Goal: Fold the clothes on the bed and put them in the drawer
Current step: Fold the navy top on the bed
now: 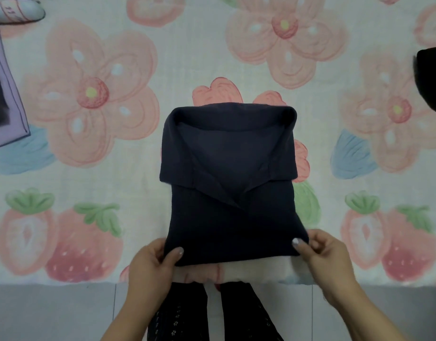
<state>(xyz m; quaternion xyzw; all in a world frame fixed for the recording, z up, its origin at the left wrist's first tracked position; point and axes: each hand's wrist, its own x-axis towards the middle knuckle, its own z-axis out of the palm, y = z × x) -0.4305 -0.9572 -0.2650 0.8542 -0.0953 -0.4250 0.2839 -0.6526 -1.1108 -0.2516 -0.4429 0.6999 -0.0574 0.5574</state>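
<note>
— Where is the navy garment now?
— Flat on the bed, near its front edge, narrowed to a panel with the far end turned back toward us.
— And the hands?
— The left hand and right hand each pinch a near corner of the hem, thumb on top, so both grips hold cloth.
— How should this fold go?
— I'd lift both corners together and level, carry them to meet the far fold, then smooth outward (uneven corners would skew the bundle). Mind the layers beneath don't slide.
— Then the drawer?
— Possibly the lilac container at the left edge, though I can't be sure.
</note>
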